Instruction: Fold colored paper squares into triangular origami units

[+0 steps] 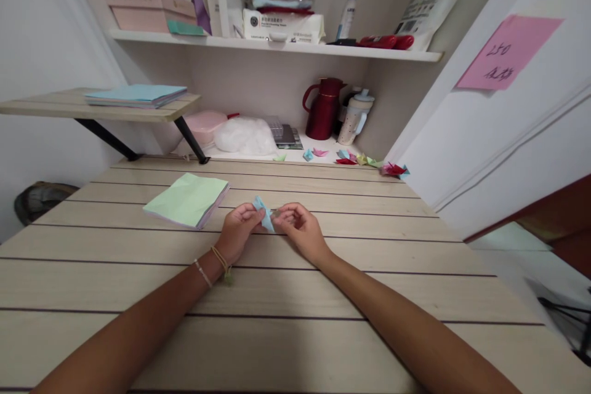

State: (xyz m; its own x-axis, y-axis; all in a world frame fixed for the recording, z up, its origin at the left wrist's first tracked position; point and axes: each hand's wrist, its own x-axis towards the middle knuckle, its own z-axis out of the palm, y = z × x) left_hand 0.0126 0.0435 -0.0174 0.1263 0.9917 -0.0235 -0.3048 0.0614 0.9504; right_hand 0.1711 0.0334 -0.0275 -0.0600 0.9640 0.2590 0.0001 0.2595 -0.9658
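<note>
A small light-blue folded paper is held up over the middle of the wooden table. My left hand pinches its left side between thumb and fingers. At the paper's right edge, my right hand has its fingers curled in a pinch, with a small pale bit showing at the fingertips. The exact shape of the fold is partly covered by my fingers. To the left of my left hand lies a stack of square paper, light green on top.
Several small coloured paper folds line the table's back edge. Behind them stand a dark red jug and a pale tumbler. A raised side shelf at left carries blue-topped paper. A laden shelf hangs above.
</note>
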